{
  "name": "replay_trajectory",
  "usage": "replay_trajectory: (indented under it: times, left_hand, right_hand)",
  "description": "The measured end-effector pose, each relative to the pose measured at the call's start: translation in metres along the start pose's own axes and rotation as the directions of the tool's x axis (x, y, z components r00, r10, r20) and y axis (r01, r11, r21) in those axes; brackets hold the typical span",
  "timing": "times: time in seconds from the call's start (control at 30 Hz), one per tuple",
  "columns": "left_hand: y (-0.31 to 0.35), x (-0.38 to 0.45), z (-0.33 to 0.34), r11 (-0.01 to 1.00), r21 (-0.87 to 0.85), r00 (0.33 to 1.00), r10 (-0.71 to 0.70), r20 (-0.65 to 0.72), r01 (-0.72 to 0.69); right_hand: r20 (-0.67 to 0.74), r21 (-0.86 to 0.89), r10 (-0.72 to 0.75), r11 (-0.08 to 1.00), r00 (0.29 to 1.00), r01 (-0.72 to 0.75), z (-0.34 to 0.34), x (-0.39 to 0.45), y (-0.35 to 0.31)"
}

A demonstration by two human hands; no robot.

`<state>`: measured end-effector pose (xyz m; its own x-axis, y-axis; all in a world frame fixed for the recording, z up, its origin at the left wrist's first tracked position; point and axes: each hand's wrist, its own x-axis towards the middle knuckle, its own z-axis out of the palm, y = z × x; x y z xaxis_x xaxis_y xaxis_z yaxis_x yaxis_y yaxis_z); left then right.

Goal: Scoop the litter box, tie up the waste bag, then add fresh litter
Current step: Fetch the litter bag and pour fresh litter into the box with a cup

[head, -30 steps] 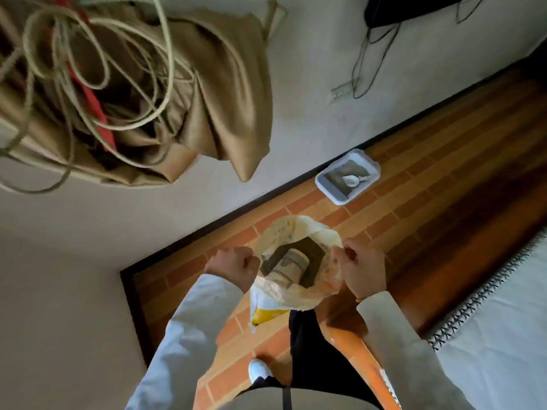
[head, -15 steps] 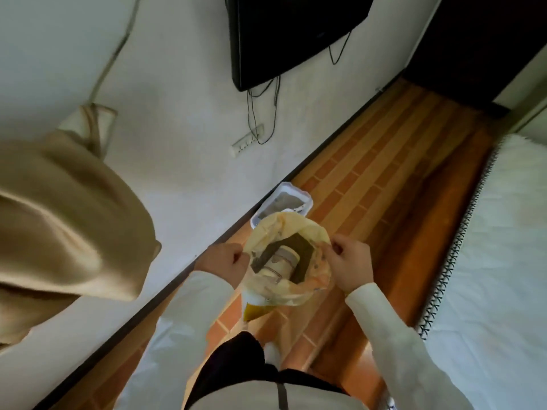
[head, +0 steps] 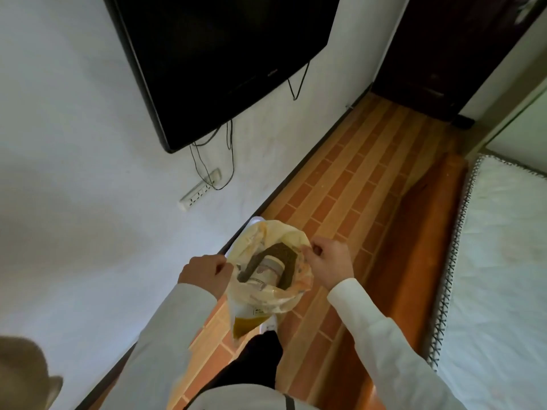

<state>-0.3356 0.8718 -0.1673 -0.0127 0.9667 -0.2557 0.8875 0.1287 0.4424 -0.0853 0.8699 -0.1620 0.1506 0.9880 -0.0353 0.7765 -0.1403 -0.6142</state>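
Observation:
I hold a pale yellow plastic bag open in front of me above the floor. My left hand grips its left rim and my right hand pinches its right rim. Inside the bag lie dark litter and a pale cylindrical container. Only a white corner of the litter box shows behind the bag, against the wall.
A black TV hangs on the white wall with cables and a power strip below it. Brick-pattern floor runs ahead to a dark doorway. A white bed with a wooden frame lies on the right. My shoe is under the bag.
I have moved forward along the wall. The litter box has slid behind the bag and is nearly hidden. Both hands keep the same hold on the bag's rim.

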Motion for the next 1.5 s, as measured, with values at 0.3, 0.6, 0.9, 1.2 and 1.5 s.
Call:
replay_trajectory:
  times: [0.3,0.6,0.9,1.2,1.5]
  left_hand:
    - [0.039,0.091,0.007,0.992,-0.024,0.992,-0.124,0.030,0.124]
    - [0.060,0.128,0.022,0.897,-0.173,0.904,-0.423,-0.065,0.408]
    - [0.083,0.132,0.061,0.572,-0.415,0.568,-0.810,-0.147,0.708]
    - [0.051,0.115,0.120,0.266,-0.521,0.251,-0.963,-0.102,0.811]
    - [-0.053,0.133,0.258,0.137,-0.583,0.084,-0.990,-0.117,0.801]
  right_hand:
    - [0.199,-0.083,-0.074,0.992,0.977,0.092,-0.005,0.137,0.008]
    - [0.486,-0.079,-0.316,0.913,0.815,0.401,0.023,0.257,0.001]
    - [0.707,0.121,-0.577,0.667,0.408,0.735,0.083,0.334,-0.036]
    - [0.808,0.194,-0.551,0.585,0.210,0.788,0.181,0.311,-0.054]
    - [0.842,0.258,-0.538,0.485,0.052,0.835,0.351,0.290,0.012]
